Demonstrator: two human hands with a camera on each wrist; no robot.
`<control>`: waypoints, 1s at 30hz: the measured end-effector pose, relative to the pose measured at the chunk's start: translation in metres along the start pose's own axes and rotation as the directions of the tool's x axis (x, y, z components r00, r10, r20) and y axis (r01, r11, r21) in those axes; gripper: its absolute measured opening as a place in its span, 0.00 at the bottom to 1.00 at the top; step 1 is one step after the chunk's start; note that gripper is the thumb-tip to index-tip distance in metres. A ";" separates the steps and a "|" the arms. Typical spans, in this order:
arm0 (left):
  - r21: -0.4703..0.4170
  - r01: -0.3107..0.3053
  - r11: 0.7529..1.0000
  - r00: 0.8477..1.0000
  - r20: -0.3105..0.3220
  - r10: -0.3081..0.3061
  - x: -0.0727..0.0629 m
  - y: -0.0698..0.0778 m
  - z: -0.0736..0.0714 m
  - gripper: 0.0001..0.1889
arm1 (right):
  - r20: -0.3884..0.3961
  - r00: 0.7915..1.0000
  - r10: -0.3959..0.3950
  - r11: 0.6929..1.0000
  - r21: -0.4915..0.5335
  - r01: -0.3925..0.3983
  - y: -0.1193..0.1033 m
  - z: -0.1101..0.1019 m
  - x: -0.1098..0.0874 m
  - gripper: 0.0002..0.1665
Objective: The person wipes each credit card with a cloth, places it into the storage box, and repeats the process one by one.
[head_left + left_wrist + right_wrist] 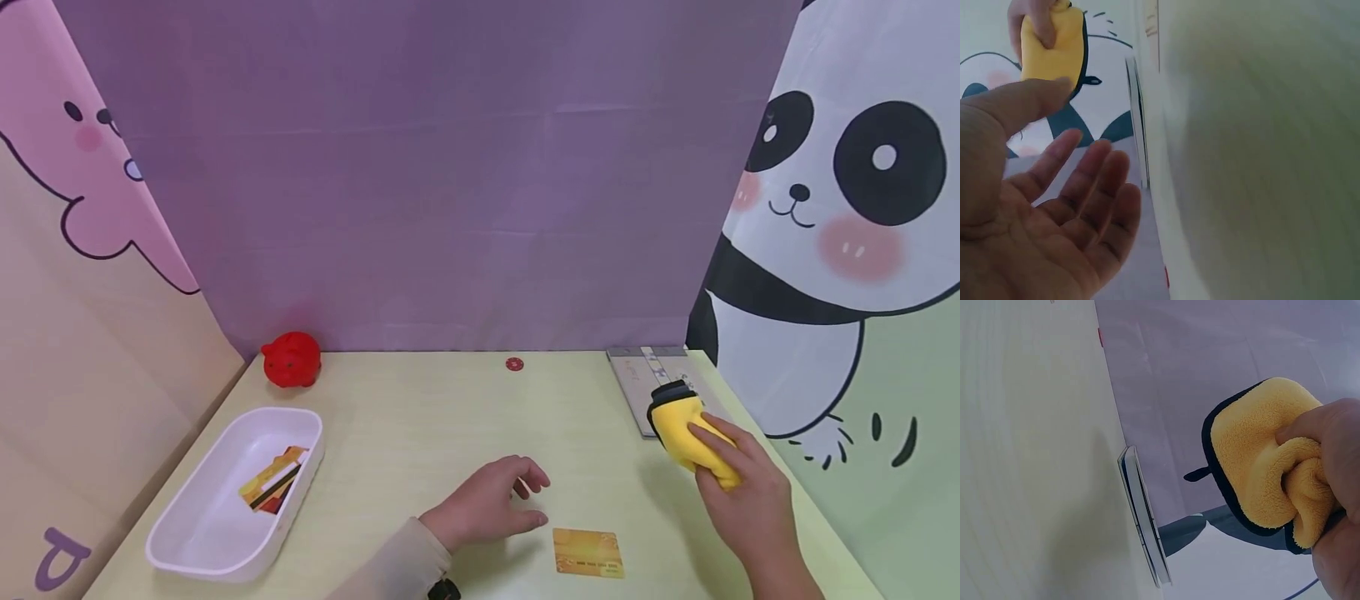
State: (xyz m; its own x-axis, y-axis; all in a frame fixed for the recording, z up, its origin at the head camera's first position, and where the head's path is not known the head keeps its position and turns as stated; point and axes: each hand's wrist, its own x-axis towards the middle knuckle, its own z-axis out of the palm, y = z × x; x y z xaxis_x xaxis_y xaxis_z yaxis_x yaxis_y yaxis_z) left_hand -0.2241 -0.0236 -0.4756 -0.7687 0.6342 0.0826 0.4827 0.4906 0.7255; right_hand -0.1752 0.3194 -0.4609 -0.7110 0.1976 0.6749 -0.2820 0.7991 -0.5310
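My right hand [750, 487] grips a folded yellow cloth [686, 433] with dark edging, held up over the table's right side. In the right wrist view the fluffy cloth [1260, 450] bunches between thumb and fingers, and a small dark loop sticks out from its border. Holding nothing, my left hand [491, 504] hovers over the middle of the table with its fingers relaxed. Its palm and loosely bent fingers [1104, 206] show in the left wrist view. A gold card [588, 552] lies flat on the table, just right of the left hand.
A white plastic tray [202, 500] at the left holds several cards [273, 481]. Behind it stands a red piggy bank [291, 360]. One red round chip [514, 364] lies near the back edge. A flat grey book [630, 392] sits at the back right, partly behind the cloth.
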 end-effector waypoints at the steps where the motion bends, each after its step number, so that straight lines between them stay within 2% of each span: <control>1: 0.007 0.007 1.000 1.000 0.019 -0.007 0.002 0.002 0.003 0.19 | 0.002 1.000 0.004 1.000 -0.002 -0.004 0.000 0.000 0.000 0.35; 6: 0.087 0.039 0.995 0.994 0.096 -0.047 0.010 0.012 0.018 0.23 | 0.022 0.999 0.023 0.999 -0.023 -0.023 0.000 0.000 0.000 0.35; 10: 0.203 0.001 0.979 0.991 0.132 -0.028 0.015 0.020 0.028 0.27 | 0.028 0.999 0.033 0.999 -0.027 -0.032 0.000 0.000 0.000 0.35; 13: 0.270 -0.016 0.963 0.991 0.132 -0.020 0.020 0.022 0.035 0.28 | 0.032 0.999 0.036 0.999 -0.025 -0.035 -0.001 0.000 0.000 0.35; 18: 0.287 0.004 0.958 0.989 0.142 -0.046 0.025 0.023 0.042 0.26 | 0.042 0.998 0.037 0.999 -0.020 -0.036 -0.001 0.001 -0.001 0.35; 30: 0.285 0.039 0.958 0.989 0.128 -0.079 0.024 0.029 0.046 0.23 | 0.053 0.998 0.030 0.999 -0.029 -0.029 -0.001 0.002 -0.002 0.35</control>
State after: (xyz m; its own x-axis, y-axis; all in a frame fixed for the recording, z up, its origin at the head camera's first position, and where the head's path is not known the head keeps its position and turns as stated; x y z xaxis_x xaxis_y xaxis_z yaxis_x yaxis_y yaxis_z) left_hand -0.2094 0.0331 -0.4841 -0.7442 0.6650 -0.0628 0.5518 0.6651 0.5031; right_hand -0.1746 0.3172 -0.4621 -0.7521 0.1913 0.6307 -0.2429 0.8091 -0.5351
